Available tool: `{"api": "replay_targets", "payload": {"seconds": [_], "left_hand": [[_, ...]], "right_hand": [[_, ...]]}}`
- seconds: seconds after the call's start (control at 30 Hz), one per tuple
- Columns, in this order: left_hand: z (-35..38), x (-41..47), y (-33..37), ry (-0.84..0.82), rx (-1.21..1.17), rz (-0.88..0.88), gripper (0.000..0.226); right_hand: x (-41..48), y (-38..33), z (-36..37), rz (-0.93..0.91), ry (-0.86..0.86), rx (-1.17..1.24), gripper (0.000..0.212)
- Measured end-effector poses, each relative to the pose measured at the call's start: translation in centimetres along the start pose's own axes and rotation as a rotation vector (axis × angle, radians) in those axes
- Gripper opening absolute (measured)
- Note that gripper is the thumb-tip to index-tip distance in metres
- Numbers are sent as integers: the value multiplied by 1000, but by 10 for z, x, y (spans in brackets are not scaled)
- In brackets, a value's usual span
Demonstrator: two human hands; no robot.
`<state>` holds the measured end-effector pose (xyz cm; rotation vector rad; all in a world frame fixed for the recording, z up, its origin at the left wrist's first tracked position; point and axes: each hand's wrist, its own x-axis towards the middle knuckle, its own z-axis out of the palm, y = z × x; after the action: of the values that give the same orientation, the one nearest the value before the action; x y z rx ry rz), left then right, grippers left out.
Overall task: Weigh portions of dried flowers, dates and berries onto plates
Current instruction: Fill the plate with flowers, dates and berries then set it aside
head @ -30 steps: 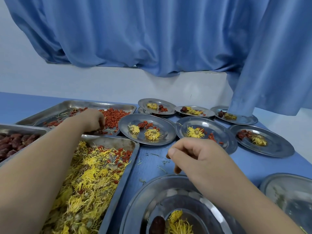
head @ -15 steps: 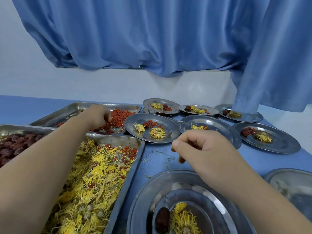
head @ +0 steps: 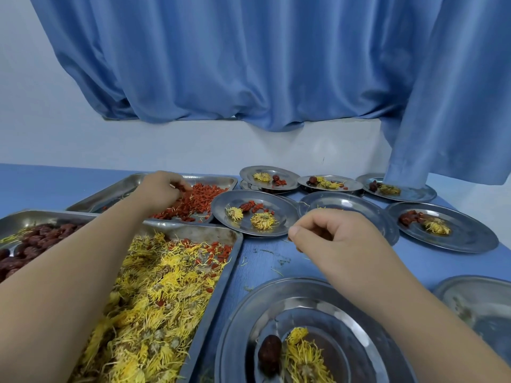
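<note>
In the head view, the left hand (head: 163, 192) is curled into the red dried berries (head: 199, 203) in the far rectangular steel tray (head: 124, 186), and some are pinched. The right hand (head: 331, 239) is held with its fingers curled over the blue table (head: 262, 261), just beyond the near round steel plate (head: 240, 327); whether anything is gripped cannot be told.

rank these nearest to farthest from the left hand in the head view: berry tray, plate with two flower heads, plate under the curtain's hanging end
1. berry tray: back left; the left hand is curled into its berries.
2. plate with two flower heads: just right of that tray.
3. plate under the curtain's hanging end: far right, at the back.
</note>
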<state>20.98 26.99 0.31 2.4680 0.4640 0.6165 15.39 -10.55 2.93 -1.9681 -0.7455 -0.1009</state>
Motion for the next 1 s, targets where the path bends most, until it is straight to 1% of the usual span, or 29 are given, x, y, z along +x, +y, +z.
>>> {"api": "replay_targets", "payload": {"seconds": [0.17,0.37,0.53,0.6,0.67,0.77,0.83,0.93,1.0], "left_hand": [[-5,-12,9,-14,-357,-75,26],[-17,-29,31,-69,-552,-95,21],[-27,-61,73,-215,-803,-81,24],[-28,-82,95,-298,-794,-72,24],[-27,-105,115,-402,-747,-49,23],[-22,-141,146,-547,-673,42,23],[-15,-161,165,-583,-618,127,23],[-2,-184,189,-620,-546,211,25],[7,-195,202,-628,-411,276,28]], "right_hand": [[1,2,-2,-13,41,0,24],[4,2,-9,-38,76,-19,23],[0,-12,-22,-38,112,10,21],[-3,-20,-28,-42,169,-3,22],[-9,-28,-34,-73,261,-39,24],[-27,-37,-41,-91,357,-26,25],[-44,-38,-44,-83,360,-31,25],[-77,-31,-47,-46,342,-84,24],[-101,-21,-49,-9,339,-124,24]]}}
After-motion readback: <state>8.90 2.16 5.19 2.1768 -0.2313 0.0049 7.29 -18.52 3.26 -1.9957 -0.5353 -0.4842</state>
